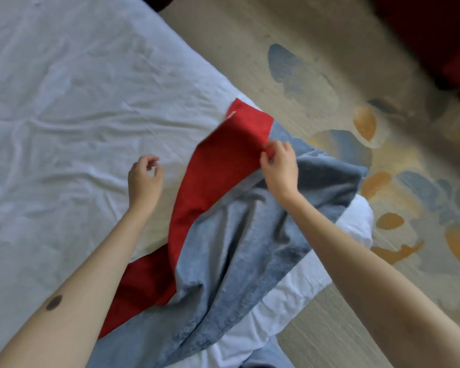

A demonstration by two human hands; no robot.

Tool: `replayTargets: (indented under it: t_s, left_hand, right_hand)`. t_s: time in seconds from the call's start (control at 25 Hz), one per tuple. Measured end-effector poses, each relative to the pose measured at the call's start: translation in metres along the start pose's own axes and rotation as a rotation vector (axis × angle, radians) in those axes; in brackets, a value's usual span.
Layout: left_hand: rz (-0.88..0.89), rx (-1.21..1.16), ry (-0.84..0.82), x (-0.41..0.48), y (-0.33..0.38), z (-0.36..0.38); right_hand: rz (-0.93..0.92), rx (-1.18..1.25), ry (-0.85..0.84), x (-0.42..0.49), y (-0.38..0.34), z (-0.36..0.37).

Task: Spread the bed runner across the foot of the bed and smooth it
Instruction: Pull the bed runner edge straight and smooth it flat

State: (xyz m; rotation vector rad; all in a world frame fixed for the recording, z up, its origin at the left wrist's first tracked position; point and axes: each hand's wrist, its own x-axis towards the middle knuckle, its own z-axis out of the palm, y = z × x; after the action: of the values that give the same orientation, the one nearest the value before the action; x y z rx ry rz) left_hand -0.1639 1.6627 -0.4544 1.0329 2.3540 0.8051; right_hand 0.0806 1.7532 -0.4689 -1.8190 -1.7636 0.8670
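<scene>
The bed runner [223,235] is a long cloth with a red band and a grey-blue textured band. It lies bunched and folded near the corner of the bed [64,102], which is covered by a creased white sheet. My right hand [279,168] pinches the runner where red meets grey-blue and lifts that part slightly. My left hand [145,179] hovers over the white sheet just left of the red band, its fingers loosely curled and holding nothing. Part of the runner hangs over the bed's edge on the right.
A beige carpet [329,62] with blue and orange leaf shapes covers the floor to the right of the bed. White bedding [290,296] bulges over the bed's near corner. A dark red piece of furniture [436,30] stands at the top right.
</scene>
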Motion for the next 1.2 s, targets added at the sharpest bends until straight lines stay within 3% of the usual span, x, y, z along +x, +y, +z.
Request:
replayTargets:
  t_s: [0.2, 0.28, 0.4, 0.52, 0.64, 0.84, 1.0, 1.2]
  left_hand:
    - [-0.23, 0.074, -0.031, -0.057, -0.106, -0.051]
    - [-0.291, 0.134, -0.099, -0.089, -0.148, -0.066]
    - [-0.242, 0.299, -0.216, -0.132, -0.193, -0.082]
    - [-0.088, 0.412, -0.291, -0.155, -0.216, -0.086]
    - [-0.027, 0.448, -0.212, -0.16, -0.227, -0.086]
    - [-0.054, 0.521, -0.06, -0.136, -0.24, -0.088]
    - [-0.044, 0.466, -0.019, -0.123, -0.25, -0.089]
    - [-0.04, 0.374, 0.117, -0.078, -0.247, -0.113]
  right_hand:
    - [-0.532, -0.116, -0.408, -0.059, -0.088, 0.096]
    - [-0.647, -0.173, -0.595, -0.09, -0.099, 0.126]
    - [-0.696, -0.379, -0.867, -0.132, -0.1, 0.166]
    - [-0.787, -0.677, -1.03, -0.158, -0.094, 0.188]
    - [-0.873, -0.894, -1.007, -0.166, -0.093, 0.194]
    - [-0.861, -1.094, -0.884, -0.142, -0.091, 0.191]
    - [-0.845, -1.027, -0.834, -0.134, -0.092, 0.193]
    - [-0.85, -0.948, -0.604, -0.104, -0.146, 0.199]
